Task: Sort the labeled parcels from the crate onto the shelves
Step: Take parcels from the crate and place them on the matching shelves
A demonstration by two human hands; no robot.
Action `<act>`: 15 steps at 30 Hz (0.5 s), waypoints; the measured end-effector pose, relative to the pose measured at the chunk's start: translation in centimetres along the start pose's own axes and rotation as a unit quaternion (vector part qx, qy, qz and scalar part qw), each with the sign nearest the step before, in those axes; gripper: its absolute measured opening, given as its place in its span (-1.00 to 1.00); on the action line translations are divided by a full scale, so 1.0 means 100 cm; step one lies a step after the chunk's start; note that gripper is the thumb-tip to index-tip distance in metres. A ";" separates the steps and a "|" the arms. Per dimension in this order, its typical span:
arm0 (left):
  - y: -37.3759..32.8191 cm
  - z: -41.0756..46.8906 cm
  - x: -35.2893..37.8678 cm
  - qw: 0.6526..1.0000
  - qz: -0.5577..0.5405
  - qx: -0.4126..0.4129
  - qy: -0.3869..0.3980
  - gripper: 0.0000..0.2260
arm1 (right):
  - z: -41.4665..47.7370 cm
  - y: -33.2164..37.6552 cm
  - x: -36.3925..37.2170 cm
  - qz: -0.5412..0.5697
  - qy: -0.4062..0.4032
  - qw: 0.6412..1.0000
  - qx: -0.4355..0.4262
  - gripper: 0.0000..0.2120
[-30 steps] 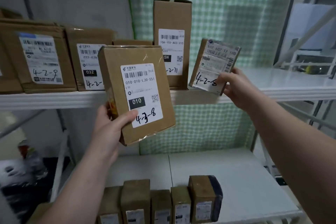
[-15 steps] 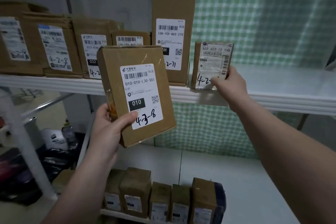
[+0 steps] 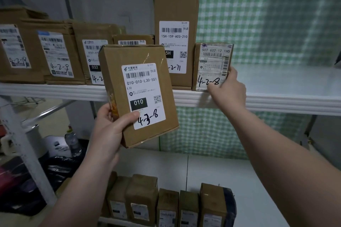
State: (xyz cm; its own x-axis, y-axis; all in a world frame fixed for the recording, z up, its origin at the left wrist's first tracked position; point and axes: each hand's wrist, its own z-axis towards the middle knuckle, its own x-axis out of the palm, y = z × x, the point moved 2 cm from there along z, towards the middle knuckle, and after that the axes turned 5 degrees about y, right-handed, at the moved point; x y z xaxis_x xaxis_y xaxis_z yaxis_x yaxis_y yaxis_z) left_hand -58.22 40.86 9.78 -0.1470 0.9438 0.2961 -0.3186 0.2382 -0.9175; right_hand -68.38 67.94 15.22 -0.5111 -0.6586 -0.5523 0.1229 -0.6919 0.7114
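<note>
Here the small brown parcel (image 3: 212,66) stands upright, its label marked 4-2-8.

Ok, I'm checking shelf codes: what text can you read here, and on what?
"010-010-L30-551": held parcel, left hand.
"010": same.
"4-3-8": same, handwritten.
"15H-159-A03-210": tall box.
"502 602 12 1H5": small parcel, right hand.
"4-2-8": same.
"4-2-9": left shelf box.
Lower-shelf labels: blurred.

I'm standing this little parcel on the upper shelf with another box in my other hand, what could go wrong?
The small parcel stands at the front edge of the upper shelf; it may tip forward when the right hand lets go. The left hand holds the 4-3-8 box by one lower corner, a grip that could slip. It also doesn't match this row's 4-2 markings.
</note>
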 end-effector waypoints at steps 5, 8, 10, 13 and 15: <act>0.002 0.007 -0.004 1.000 0.000 -0.003 0.010 -0.27 | 0.002 0.004 0.003 -0.035 -0.012 0.999 0.007 -0.32; 0.002 0.011 -0.005 1.000 -0.003 -0.004 0.025 -0.26 | 0.001 0.005 0.005 -0.048 -0.021 0.999 0.001 -0.36; 0.003 0.013 -0.005 0.999 -0.004 -0.003 0.033 -0.27 | 0.001 0.004 0.005 -0.044 -0.021 0.999 0.001 -0.35; 0.003 0.013 -0.003 0.999 -0.008 -0.006 0.050 -0.27 | -0.003 0.003 0.003 0.004 -0.042 0.999 0.003 -0.32; 0.003 0.012 -0.001 0.998 -0.013 -0.012 0.067 -0.29 | -0.014 0.004 -0.002 0.066 -0.117 0.991 -0.022 -0.37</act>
State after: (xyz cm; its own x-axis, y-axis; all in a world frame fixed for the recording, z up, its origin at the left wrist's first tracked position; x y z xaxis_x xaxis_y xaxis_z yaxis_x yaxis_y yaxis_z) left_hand -59.41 40.58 9.78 -0.0108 0.9589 0.2835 -0.2988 0.2675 -0.9161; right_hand -67.06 67.37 14.96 -0.6710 -0.6613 -0.3353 0.2359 -0.6191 0.7490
